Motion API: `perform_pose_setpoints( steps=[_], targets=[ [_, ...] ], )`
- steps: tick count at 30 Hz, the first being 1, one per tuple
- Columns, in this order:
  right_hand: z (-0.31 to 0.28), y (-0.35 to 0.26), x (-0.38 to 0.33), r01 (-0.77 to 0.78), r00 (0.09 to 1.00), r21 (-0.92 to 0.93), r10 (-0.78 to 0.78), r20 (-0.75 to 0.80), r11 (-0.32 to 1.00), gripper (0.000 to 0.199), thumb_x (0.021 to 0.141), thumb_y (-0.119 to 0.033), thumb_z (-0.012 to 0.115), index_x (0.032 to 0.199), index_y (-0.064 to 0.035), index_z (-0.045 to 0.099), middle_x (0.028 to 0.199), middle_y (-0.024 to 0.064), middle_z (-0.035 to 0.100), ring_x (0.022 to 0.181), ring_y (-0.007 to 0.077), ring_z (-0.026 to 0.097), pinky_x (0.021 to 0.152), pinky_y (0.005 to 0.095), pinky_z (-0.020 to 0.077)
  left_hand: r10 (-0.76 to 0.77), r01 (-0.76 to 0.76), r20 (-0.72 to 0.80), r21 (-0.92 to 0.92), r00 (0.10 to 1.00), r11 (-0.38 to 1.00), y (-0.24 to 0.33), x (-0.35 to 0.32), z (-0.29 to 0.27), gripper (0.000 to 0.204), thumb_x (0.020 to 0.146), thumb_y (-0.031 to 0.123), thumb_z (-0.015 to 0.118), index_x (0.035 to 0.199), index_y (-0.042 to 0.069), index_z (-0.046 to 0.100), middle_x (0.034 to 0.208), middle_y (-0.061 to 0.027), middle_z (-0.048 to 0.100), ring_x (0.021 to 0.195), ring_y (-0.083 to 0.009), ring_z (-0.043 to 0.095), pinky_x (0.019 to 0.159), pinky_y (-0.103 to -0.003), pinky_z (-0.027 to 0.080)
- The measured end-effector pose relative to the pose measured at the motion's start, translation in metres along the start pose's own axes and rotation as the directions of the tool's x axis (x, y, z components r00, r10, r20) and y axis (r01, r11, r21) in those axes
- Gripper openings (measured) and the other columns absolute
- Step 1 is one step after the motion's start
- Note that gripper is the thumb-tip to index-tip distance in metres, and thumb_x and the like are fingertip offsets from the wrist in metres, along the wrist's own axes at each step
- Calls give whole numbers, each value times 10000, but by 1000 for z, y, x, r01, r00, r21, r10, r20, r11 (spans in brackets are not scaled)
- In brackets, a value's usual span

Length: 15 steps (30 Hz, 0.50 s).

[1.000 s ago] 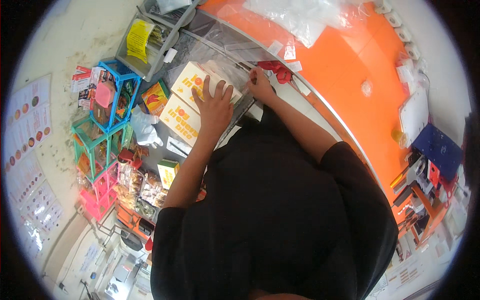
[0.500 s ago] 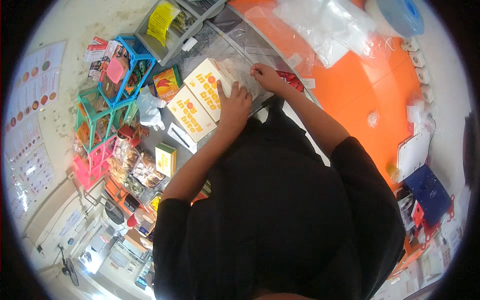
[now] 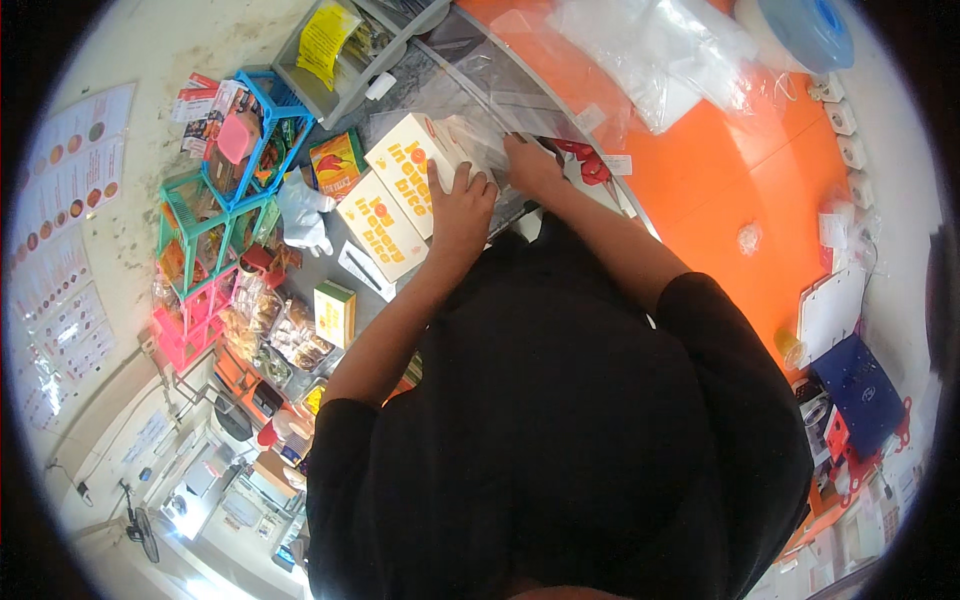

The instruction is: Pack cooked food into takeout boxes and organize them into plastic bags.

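Two cream cartons with orange lettering stand side by side on the dark grey counter: an upper carton (image 3: 398, 165) and a lower carton (image 3: 380, 230). My left hand (image 3: 463, 212) rests on the upper carton, its fingers spread over the face and edge. Clear plastic bag (image 3: 478, 140) material lies crumpled at that carton's right end. There my right hand (image 3: 532, 168) is closed, fingertips pinched at the plastic; the exact grip is partly hidden. Just right of this hand lies a red and white item (image 3: 590, 165), too small to name.
An orange-yellow packet (image 3: 335, 165), white glove (image 3: 303, 212), pen on paper (image 3: 362, 265) and small carton (image 3: 334, 313) lie left of the cartons. Stacked coloured baskets (image 3: 225, 190) stand farther left, a grey tray (image 3: 345, 85) behind. Plastic bags (image 3: 660, 50) cover part of the orange table (image 3: 700, 200).
My right hand has shifted slightly down and turned inward beside the plastic. More of the red and white item shows. My left hand stays on the upper carton, almost unmoved.
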State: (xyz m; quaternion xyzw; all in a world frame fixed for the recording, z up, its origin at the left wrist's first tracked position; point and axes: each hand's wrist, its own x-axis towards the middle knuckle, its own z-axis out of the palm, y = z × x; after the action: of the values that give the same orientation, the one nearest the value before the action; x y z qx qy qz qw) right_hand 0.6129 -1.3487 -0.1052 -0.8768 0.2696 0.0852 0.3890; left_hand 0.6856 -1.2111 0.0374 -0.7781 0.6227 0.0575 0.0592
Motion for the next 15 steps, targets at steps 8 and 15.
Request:
perform_pose_setpoints(
  steps=[8,15],
  targets=[
    [14,-9,-20,82,993,19,-80,-89,996,207,819,-140,659,979,-22,603,860,218,673,879,385,691,780,471,547,-4,4,-16,0,1000,1000,1,0,5,203,810,113,631,1009,120,672,1153,-23,647,1295,-260,494,1155,-693,154],
    [-9,-14,-29,-37,988,546,113,-106,837,340,754,-273,761,860,15,613,820,224,666,800,397,670,709,488,489,-2,-1,-65,-42,998,999,-7,-8,5,207,803,122,633,1003,119,686,1085,-18,635,1265,-253,506,1159,-702,154]
  ],
)
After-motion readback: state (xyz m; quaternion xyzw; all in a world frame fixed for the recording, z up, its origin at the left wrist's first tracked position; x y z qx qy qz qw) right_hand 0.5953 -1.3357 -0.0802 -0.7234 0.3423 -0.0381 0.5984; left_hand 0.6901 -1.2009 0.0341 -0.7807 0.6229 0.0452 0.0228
